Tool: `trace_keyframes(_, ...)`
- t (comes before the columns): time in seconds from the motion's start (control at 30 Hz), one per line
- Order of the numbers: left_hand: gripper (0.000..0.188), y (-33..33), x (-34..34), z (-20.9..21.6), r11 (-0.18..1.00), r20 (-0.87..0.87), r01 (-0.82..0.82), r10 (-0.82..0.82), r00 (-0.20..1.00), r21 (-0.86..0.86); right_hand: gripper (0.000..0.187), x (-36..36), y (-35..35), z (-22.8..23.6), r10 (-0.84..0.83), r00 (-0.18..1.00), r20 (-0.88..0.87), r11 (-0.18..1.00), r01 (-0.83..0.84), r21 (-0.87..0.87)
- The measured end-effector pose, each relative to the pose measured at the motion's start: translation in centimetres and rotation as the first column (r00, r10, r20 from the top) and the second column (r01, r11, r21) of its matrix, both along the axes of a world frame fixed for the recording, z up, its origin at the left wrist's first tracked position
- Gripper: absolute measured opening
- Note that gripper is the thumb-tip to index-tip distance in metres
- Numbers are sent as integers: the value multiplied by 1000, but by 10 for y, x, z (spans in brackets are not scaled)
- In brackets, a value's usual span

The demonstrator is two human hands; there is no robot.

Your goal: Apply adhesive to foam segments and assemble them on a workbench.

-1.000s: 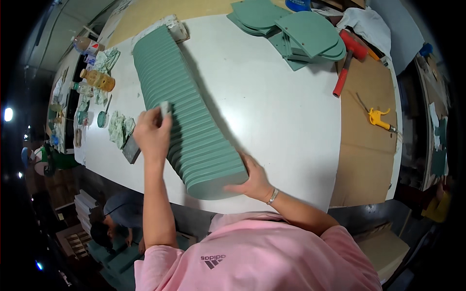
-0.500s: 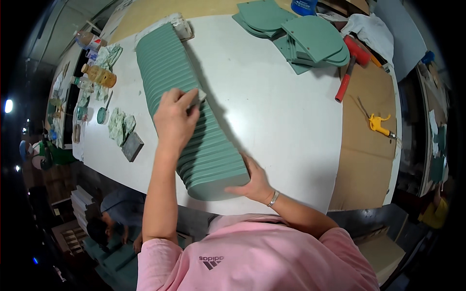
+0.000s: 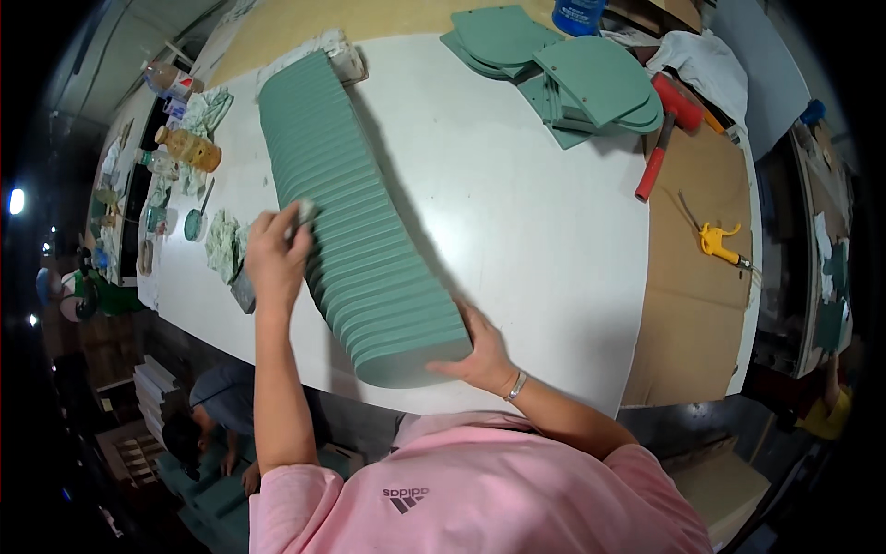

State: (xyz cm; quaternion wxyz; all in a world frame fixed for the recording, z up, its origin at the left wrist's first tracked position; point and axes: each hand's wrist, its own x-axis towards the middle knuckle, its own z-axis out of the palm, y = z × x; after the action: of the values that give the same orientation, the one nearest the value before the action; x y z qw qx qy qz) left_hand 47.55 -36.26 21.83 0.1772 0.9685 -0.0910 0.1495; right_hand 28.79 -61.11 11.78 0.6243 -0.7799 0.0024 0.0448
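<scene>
A white worktop [image 3: 544, 240] fills most of the scene, its near edge running in front of the person in a pink shirt. Along its right side lies a brown sheet [image 3: 692, 323]. A long row of green panels [image 3: 369, 231], the thing being handled, lies left of the middle of the worktop, slanting from the far left to its near end in front of the person; the panels stand face to face, their edges forming a ribbed top. At the far right, loose green panels [image 3: 595, 83] with rounded ends are piled flat in overlapping stacks. A white cloth [image 3: 706, 69] is bunched beyond a red mallet [image 3: 666, 138], whose handle points nearward.

The right grip [image 3: 487, 354], a bare hand, is spread around the row's near right corner, thumb on the end face and fingers along the right side. The left grip [image 3: 275, 251], also bare, is closed on a small pale block at the row's left edge.

A yellow air gun [image 3: 718, 242] lies on the brown sheet. On the far left lies a bottle of amber liquid [image 3: 192, 150]; nearer, a crumpled pale green rag [image 3: 223, 245] sits beside a dark grey block [image 3: 243, 294], partly hidden by the left grip. Smallest are a round green dish [image 3: 193, 225] and the pale block [image 3: 306, 211].
</scene>
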Motion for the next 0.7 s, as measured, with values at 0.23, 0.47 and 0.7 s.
trace_keyframes(0.23,28,-57,19,1,995,102,74,-66,993,-73,104,-1,-1,-4,-3,1000,11,1000,3,-14)
trace_keyframes(0.47,26,-46,40,-1,994,10,-105,105,994,5,104,-1,1,-2,-11,1000,-27,1000,11,11)
trace_keyframes(0.7,26,-102,31,6,992,82,123,-124,989,19,104,0,-1,-3,0,1000,24,1000,0,-15)
